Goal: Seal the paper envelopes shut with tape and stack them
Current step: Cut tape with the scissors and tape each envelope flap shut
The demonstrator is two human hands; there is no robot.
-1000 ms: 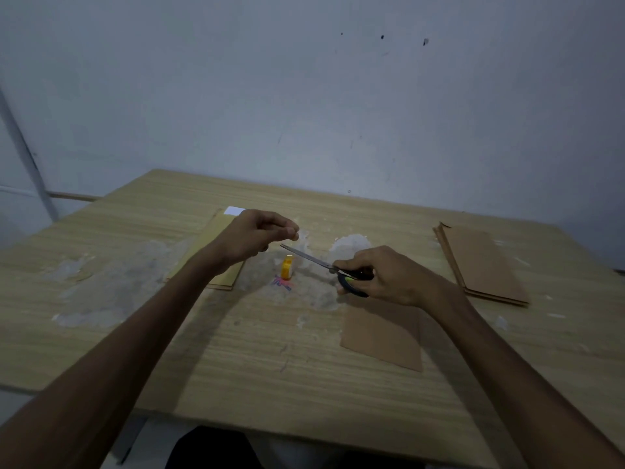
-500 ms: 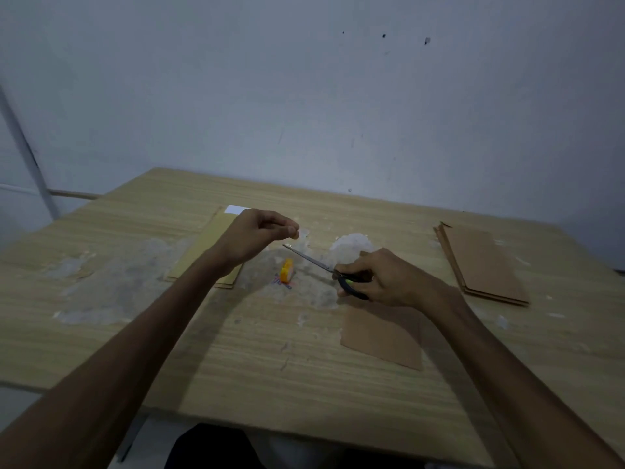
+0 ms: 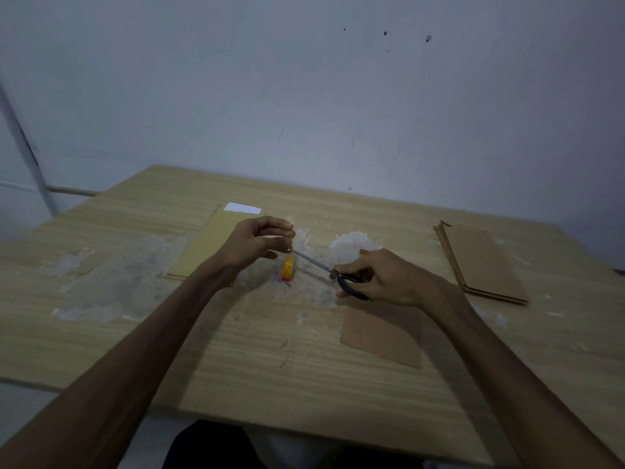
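Gripping scissors point(image 3: 324, 265), right hand point(image 3: 382, 277) hovers above scuffed wooden table point(image 3: 236, 350); left hand point(image 3: 257, 243) pinches, contents unclear.

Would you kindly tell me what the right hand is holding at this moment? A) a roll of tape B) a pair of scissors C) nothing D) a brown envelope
B: the right hand grips the black handles of the scissors, whose blades point toward the left hand.
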